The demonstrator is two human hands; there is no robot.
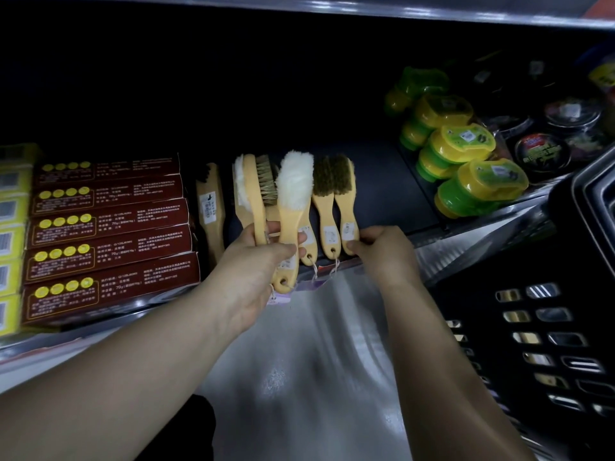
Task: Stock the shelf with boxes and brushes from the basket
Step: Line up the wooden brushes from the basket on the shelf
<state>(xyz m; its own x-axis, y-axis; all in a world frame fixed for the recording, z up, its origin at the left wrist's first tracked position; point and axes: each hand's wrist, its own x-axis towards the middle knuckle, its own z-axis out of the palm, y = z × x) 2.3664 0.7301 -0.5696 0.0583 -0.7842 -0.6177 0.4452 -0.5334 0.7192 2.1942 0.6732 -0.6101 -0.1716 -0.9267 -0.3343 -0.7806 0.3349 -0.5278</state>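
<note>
Head view: left hand [259,271] fingers round fluffy wooden-handled brushes [293,207], right hand [389,254] fingers pinching bristle brush [346,211] handle.

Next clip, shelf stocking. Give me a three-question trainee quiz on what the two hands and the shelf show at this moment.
1. True or false: the left hand holds the fluffy white brush by its handle.
2. Fill in: the red boxes lie to the ___ of that brush.
3. The right hand touches: A a red box, B the handle of a bristle brush, C nothing?
Key: 1 true; 2 left; 3 B.
</note>
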